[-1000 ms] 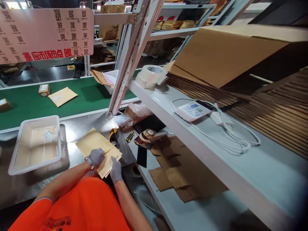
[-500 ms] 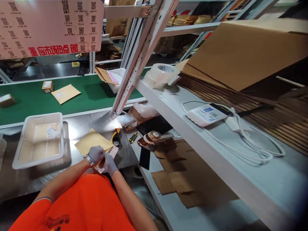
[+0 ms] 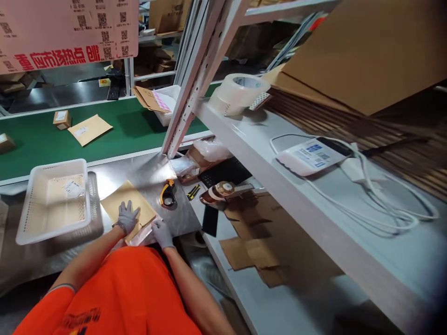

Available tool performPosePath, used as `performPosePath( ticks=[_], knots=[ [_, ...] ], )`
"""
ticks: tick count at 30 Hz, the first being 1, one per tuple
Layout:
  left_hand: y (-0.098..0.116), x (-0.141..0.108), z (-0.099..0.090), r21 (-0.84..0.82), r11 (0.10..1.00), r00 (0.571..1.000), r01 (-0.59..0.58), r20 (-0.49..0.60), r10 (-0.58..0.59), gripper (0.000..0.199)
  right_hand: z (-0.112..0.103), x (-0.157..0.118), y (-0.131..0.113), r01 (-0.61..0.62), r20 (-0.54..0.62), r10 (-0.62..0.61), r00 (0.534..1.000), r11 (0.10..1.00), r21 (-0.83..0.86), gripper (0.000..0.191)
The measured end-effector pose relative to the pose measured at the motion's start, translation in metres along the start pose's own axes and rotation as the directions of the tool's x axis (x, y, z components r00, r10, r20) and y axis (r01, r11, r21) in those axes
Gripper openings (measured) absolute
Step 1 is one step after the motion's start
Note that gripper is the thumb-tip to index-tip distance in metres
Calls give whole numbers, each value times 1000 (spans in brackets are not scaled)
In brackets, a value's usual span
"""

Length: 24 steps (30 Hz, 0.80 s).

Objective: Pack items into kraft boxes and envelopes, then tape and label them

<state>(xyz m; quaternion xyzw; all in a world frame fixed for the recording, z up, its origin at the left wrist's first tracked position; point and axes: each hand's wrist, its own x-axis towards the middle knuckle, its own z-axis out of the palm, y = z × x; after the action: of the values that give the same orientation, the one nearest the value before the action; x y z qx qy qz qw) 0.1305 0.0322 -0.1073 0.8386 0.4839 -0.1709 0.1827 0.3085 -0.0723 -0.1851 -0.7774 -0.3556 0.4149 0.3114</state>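
Note:
A yellow-brown mailing envelope [image 3: 120, 194] lies on the metal table in front of me, its near end showing a whitish, shiny flap [image 3: 141, 236]. My left hand [image 3: 127, 217], in a grey glove, is open and rests flat on the envelope with fingers spread. At the right end of the flap, my right hand [image 3: 162, 234], gloved too, has its fingers closed on the edge. A yellow-and-black tape cutter [image 3: 168, 193] lies on the table just beyond the envelope. Left of it stands a white plastic basket [image 3: 89, 195] with a labelled, pale brown item inside.
Behind the table runs a green conveyor belt [image 3: 125, 135] carrying small boxes and another envelope [image 3: 91, 130]. To my right, a shelf [image 3: 244, 153] juts out with clear tape rolls [image 3: 239, 95], a cable and stacked cardboard. A utility knife [image 3: 193, 191] and phone [image 3: 210, 220] lie below.
My left hand has gone from gripping the envelope's near edge to lying spread on top of it. The envelope now lies flatter. My right hand stays at the flap's right end.

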Motion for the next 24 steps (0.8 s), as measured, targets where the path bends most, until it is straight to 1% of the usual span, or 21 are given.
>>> performPosePath(
  ticks=[3,5,8,11,13,15,17,20,22,24],
  knots=[
    [-17,5,13,10,1000,996,-8,86,8,77,-23,8,10,-31,-137,13,990,991,-131,36],
    [-22,8,18,1,1000,992,-24,121,24,83,-29,15,12,-24,-163,-8,987,981,-193,35],
    [-24,11,20,-16,1000,989,-20,147,22,90,-28,22,12,10,-146,-46,988,971,-240,27],
    [-24,13,20,-30,999,988,-17,154,21,94,-24,23,9,45,-141,-83,986,966,-253,24],
    [-25,14,19,-32,999,987,-22,159,27,97,-23,21,5,59,-153,-102,983,964,-259,24],
    [-26,15,19,-36,999,986,-31,165,36,101,-23,17,0,77,-190,-124,974,968,-237,24],
    [-27,16,20,-44,998,985,-39,165,45,102,-23,8,-5,110,-268,-148,952,982,-152,23],
    [-29,18,22,-54,998,986,-43,158,51,99,-25,-16,-6,170,-423,-133,896,984,51,19],
    [-30,20,24,-56,997,987,-45,149,53,98,-28,-42,-1,172,-489,-88,868,977,130,22],
    [-32,22,25,-54,997,988,-51,140,58,97,-33,-74,9,142,-533,-28,846,975,173,30]
  ],
)
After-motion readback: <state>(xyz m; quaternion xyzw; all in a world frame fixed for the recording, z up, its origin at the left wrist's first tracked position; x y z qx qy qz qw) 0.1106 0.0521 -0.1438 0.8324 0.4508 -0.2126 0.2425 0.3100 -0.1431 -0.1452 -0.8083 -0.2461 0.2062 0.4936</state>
